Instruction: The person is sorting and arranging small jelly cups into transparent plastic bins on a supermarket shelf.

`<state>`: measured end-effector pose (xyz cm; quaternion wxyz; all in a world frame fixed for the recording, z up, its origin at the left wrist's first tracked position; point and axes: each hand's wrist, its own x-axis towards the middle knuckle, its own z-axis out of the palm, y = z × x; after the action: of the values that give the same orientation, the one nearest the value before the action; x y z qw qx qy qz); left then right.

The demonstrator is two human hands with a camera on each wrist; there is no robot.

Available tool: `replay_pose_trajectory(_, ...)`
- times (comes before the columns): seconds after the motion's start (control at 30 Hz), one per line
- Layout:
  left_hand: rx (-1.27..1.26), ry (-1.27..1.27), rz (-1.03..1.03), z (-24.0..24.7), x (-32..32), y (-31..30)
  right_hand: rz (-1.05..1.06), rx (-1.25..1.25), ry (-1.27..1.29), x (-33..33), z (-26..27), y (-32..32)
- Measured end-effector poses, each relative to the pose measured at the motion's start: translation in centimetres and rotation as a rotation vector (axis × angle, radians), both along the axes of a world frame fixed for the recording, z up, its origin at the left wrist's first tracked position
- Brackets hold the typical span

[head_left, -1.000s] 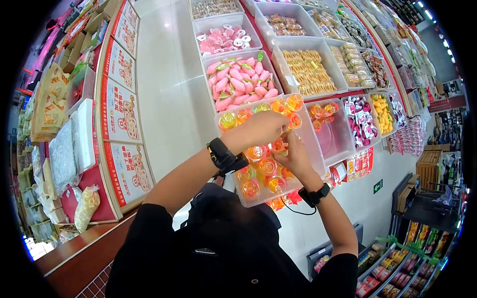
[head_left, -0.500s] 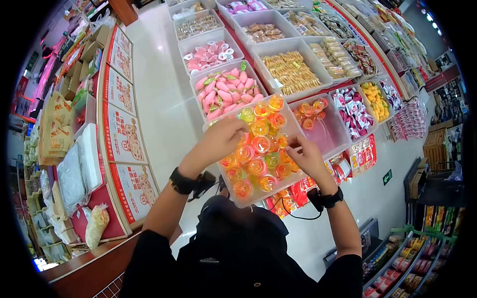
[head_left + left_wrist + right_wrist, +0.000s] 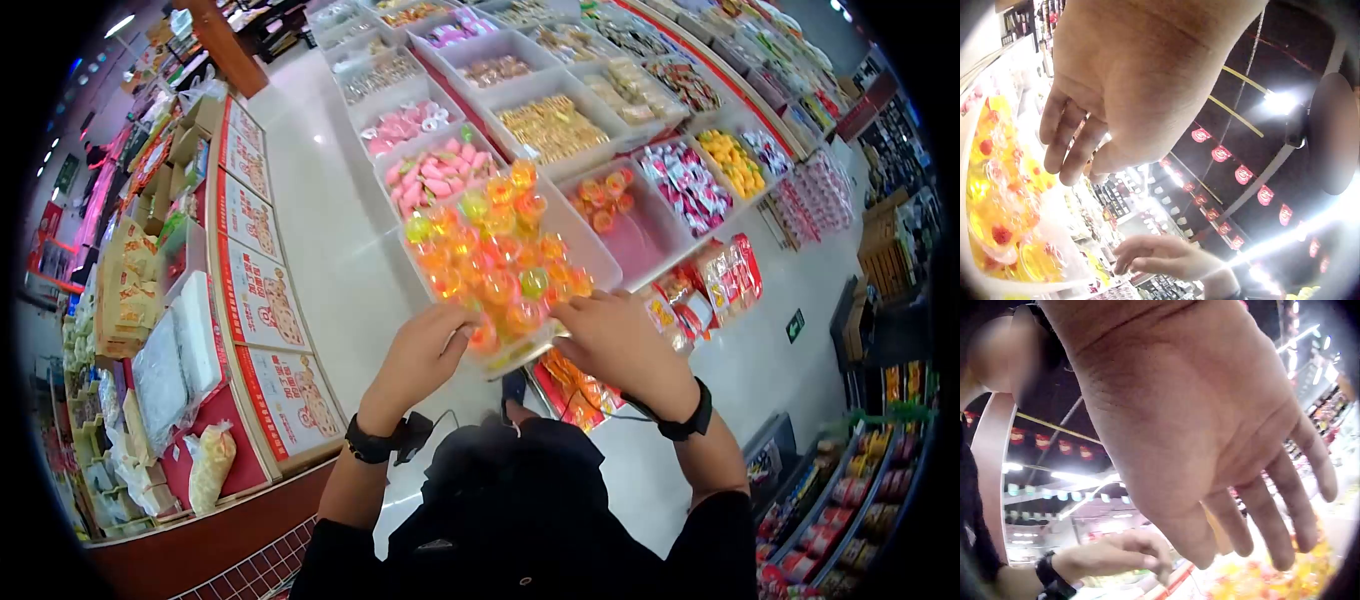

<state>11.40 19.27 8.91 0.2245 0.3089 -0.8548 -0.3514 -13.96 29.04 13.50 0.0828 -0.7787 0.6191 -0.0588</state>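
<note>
Head view: The translucent tub was positioned in front of the person, its far end beside the bin of pink pieces and the bin of orange cups. The round cups, orange, yellow and green, were piled inside the tub. The left hand was located at the near left corner of the tub, fingers loosely bent, fingertips close to a cup. The right hand was located at the near right side, fingers extended toward the cups. Contact with the cups or rim could not be determined for either hand. Red packets lay below the near end of the tub.

Left wrist view: The left hand was palm-visible, fingers relaxed and apart from one another in part, gripping nothing. The round cups lay in the tub to the left of the fingertips. The right hand appeared lower in the frame, fingers loosely bent.

Right wrist view: The right hand was open, fingers extended and spread. The round cups were visible beyond the fingertips, blurred. The left hand appeared lower left, fingers loosely bent.
</note>
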Motion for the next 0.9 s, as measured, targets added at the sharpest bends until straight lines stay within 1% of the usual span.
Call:
replay_pose_trajectory(0.03,-0.031,0.019,-0.020,-0.1,0.0,0.9,0.052,0.048,0.076,2.2,2.5,0.5)
replay_pose_trajectory(0.07,-0.045,0.037,-0.041,-0.1,-0.1,1.9,0.100,0.047,0.094,4.6,5.9,1.4)
replay_pose_trajectory(0.1,-0.054,0.052,-0.061,-0.2,-0.1,3.2,0.141,-0.021,0.044,6.9,8.0,2.3)
replay_pose_trajectory(0.13,-0.058,-0.093,-0.035,1.6,-0.2,5.1,0.181,-0.055,0.024,8.6,9.5,3.0)
replay_pose_trajectory(0.17,-0.067,-0.236,-0.007,4.7,-0.4,6.9,0.218,-0.068,0.019,10.2,10.7,4.0)
replay_pose_trajectory(0.23,-0.010,-0.275,0.012,3.7,-0.7,8.7,0.260,-0.031,0.043,12.5,12.2,6.5)
replay_pose_trajectory(0.3,0.095,-0.067,0.027,-1.5,0.0,9.6,0.287,0.038,0.079,13.3,12.8,8.7)
replay_pose_trajectory(0.37,0.105,0.004,-0.058,-2.7,0.9,10.7,0.278,0.085,0.123,13.5,13.3,10.6)
replay_pose_trajectory(0.4,0.107,0.045,-0.102,-3.0,1.1,11.1,0.271,0.108,0.148,13.4,13.3,11.4)
replay_pose_trajectory(0.43,0.117,0.043,-0.103,-3.4,1.3,11.7,0.265,0.134,0.166,13.1,13.3,12.1)
replay_pose_trajectory(0.53,0.182,-0.036,-0.066,-3.8,1.1,13.5,0.228,0.192,0.211,11.7,13.5,14.3)
replay_pose_trajectory(0.6,0.199,-0.019,-0.046,-4.6,0.4,14.7,0.189,0.233,0.224,10.3,13.6,15.6)
replay_pose_trajectory(0.8,0.210,-0.006,-0.058,-4.7,-7.2,17.0,0.111,0.285,0.260,2.8,13.2,19.7)
replay_pose_trajectory(0.87,0.119,-0.017,-0.067,-4.8,-10.3,18.5,0.092,0.295,0.260,-0.6,13.0,21.3)
replay_pose_trajectory(0.9,0.120,-0.045,-0.046,-5.0,-11.9,19.4,0.080,0.303,0.261,-2.5,12.5,21.9)
